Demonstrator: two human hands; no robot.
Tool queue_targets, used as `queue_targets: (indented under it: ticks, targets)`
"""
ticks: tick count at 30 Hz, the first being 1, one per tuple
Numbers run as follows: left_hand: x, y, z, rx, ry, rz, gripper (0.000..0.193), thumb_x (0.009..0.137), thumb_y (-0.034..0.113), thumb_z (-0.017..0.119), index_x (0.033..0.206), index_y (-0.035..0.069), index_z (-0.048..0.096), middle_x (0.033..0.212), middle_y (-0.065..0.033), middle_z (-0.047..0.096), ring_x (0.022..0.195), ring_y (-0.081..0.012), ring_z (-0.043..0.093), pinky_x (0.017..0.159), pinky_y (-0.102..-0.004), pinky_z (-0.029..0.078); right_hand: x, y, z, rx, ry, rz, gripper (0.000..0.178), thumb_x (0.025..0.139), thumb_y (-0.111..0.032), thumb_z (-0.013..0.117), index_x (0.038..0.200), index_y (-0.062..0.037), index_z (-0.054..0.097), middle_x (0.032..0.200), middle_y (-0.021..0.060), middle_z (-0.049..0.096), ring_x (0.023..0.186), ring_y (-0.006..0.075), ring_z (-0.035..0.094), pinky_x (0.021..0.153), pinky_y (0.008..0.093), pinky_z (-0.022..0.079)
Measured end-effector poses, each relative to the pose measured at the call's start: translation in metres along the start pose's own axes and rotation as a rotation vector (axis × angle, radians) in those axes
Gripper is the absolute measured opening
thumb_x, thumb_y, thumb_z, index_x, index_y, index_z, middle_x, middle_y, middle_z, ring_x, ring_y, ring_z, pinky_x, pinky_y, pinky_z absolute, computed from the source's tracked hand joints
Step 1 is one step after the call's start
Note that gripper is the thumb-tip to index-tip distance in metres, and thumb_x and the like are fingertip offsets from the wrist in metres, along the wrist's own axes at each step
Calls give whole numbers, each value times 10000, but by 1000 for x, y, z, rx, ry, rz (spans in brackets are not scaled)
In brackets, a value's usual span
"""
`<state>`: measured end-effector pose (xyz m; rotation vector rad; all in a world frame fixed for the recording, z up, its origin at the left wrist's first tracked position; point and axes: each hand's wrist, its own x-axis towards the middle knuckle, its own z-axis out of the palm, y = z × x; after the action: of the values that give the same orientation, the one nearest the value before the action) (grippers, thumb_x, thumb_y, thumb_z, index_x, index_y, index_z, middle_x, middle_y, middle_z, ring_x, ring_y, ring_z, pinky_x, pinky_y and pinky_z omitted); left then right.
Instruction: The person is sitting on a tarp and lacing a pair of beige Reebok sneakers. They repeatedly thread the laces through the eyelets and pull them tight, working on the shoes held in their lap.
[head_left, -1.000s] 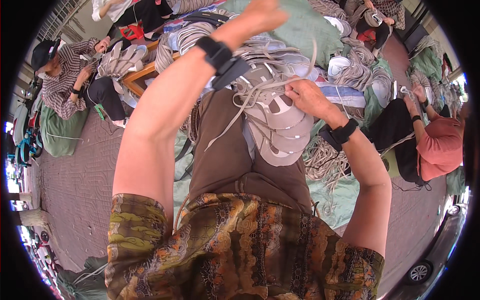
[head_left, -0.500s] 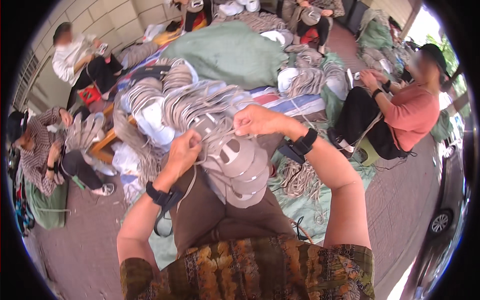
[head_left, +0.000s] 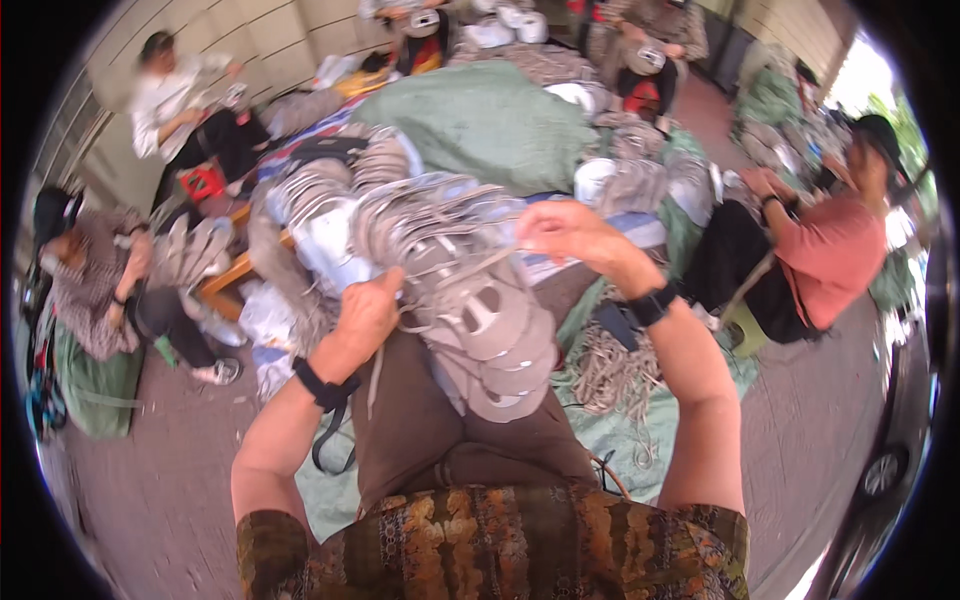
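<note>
A stack of grey-beige shoe uppers (head_left: 512, 365) lies overlapped across my lap, toes toward me. My right hand (head_left: 580, 242), raised to the right of the stack, pinches a flat beige shoelace (head_left: 487, 266) that runs taut toward the eyelet area of an upper. Left of the stack, my left hand (head_left: 368, 312) is closed with thumb and fingers together beside the uppers' edge. A lace end hangs below it, and what its fingers grip is partly hidden. More laced uppers (head_left: 400, 215) are piled just beyond my knees.
A green cloth (head_left: 480, 125) covers a heap in the middle. Loose laces (head_left: 612, 365) lie on green sheeting at my right. Seated people work around me, one in a coral shirt (head_left: 830, 255) at right. A wooden stool (head_left: 225, 290) stands left; a dark car (head_left: 890, 430) is far right.
My right hand has moved right and away from the stack, drawing the lace out longer. My left hand stays close to the uppers. The whole view has shifted slightly.
</note>
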<state>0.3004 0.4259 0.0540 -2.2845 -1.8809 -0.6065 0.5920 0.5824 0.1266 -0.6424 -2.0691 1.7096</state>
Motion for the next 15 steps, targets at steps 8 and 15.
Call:
queue_targets:
  ticks: [8,15]
  targets:
    - [-28,-17,-18,52,59,20,240,705,-21,547,941,10,520,667,-164,613,594,-352,619,523,-436,480,16,42,25,-553,419,-115,123,800,-57,602,897,-38,529,690,93,531,583,145,471,525,307,378]
    - [-65,-39,-33,52,42,-102,121,814,22,531,928,55,554,607,-179,556,569,-376,589,496,-445,457,33,64,48,-452,471,-308,156,912,-140,483,972,-28,574,718,94,528,643,187,517,606,318,421]
